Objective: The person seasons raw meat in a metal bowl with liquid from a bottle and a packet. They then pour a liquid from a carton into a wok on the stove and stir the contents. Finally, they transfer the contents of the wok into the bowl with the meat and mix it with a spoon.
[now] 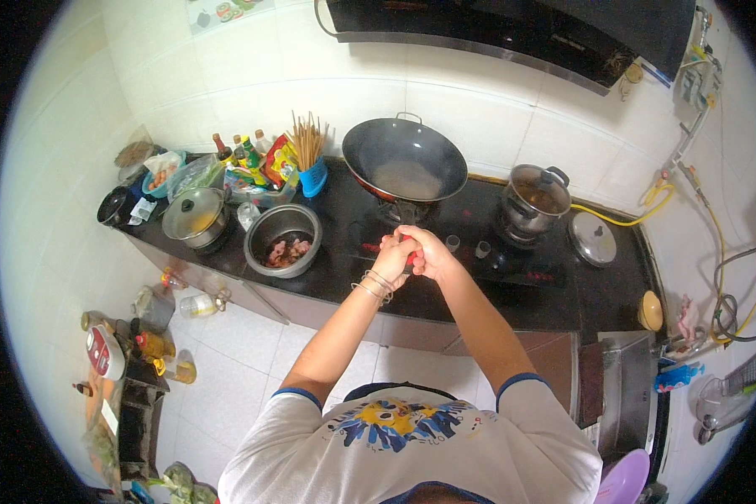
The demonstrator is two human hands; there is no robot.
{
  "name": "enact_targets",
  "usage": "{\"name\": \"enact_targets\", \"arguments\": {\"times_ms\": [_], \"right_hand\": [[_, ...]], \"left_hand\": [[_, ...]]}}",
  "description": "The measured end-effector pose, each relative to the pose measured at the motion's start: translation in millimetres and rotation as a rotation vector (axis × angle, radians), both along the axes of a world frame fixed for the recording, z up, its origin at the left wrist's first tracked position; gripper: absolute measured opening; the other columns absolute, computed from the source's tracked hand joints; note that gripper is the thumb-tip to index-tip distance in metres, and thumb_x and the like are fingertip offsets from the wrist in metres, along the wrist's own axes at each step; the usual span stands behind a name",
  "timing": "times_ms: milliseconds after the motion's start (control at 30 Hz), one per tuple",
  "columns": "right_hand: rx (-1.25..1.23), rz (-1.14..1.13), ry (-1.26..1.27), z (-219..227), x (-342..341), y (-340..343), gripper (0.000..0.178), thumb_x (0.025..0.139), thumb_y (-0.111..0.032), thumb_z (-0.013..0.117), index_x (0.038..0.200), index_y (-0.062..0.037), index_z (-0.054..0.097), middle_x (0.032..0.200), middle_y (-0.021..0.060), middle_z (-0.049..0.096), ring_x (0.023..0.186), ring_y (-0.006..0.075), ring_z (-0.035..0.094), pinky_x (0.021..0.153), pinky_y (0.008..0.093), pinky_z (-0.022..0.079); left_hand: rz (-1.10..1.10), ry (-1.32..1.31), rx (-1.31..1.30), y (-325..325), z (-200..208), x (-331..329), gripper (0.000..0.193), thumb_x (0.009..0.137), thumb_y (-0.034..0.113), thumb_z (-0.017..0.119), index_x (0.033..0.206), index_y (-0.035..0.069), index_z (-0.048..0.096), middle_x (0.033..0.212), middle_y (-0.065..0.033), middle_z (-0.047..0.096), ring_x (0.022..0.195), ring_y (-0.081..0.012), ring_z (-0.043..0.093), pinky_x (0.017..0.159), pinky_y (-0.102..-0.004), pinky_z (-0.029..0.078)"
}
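Note:
A large dark wok (378, 155) sits over the left burner of the black hob, its long handle (406, 212) pointing toward me. Faint haze hangs inside it, and a pale patch shows at its bottom. Both arms reach straight forward to that handle. My left hand (390, 257), below several thin bangles, is closed around it. My right hand (429, 251) is closed over it too, with the fingers of the two hands overlapping. A bit of red grip shows between them. Left of my hands, a grey metal pot (260, 267) holds pieces of raw-looking meat.
On the right burner stands a glass-lidded pot (525, 220); a metal lid (592, 239) lies beside it. At left are another lidded pot (195, 239), a blue chopstick holder (313, 179) and sauce bottles (223, 149). A range hood (496, 34) hangs above. A yellow hose (626, 220) runs along the right wall.

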State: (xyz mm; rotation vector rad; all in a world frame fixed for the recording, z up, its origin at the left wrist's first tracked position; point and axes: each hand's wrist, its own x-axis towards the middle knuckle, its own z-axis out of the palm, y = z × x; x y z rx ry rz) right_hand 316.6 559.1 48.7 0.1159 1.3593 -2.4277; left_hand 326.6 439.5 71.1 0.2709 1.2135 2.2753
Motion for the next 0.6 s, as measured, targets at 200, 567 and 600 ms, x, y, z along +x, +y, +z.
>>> {"name": "enact_targets", "arguments": {"times_ms": [200,567,600], "right_hand": [[0.056,0.038,-0.013,24.2,8.5,-6.6,0.024,0.085,-0.032,0.055,0.087,-0.0087,0.055,0.094,0.0127,0.064,0.052,0.0107,0.055,0.03,0.0185,0.033],[0.128,-0.03,-0.025,13.9,18.6,-0.6,0.02,0.084,-0.029,0.055,0.08,-0.0094,0.056,0.068,0.0041,0.059,0.04,0.0079,0.043,0.031,0.0228,0.032],[0.145,-0.033,-0.026,18.7,22.1,-3.6,0.021,0.084,-0.03,0.055,0.08,-0.0097,0.056,0.065,0.0026,0.056,0.039,0.0075,0.042,0.03,0.0227,0.031]], "left_hand": [[-0.02,-0.107,0.111,-4.3,0.4,-0.7,0.011,0.081,0.006,0.05,0.071,0.002,0.049,0.06,-0.006,0.05,0.047,-0.0131,0.048,0.039,-0.0251,0.038],[-0.051,-0.092,0.155,3.9,-20.0,4.5,0.012,0.08,0.003,0.049,0.089,0.005,0.041,0.064,-0.0081,0.049,0.048,-0.0157,0.049,0.037,-0.0273,0.039],[-0.045,-0.081,0.136,3.3,-22.8,4.8,0.016,0.08,0.003,0.049,0.092,0.005,0.039,0.064,-0.0088,0.049,0.048,-0.0165,0.05,0.037,-0.0279,0.04]]}}
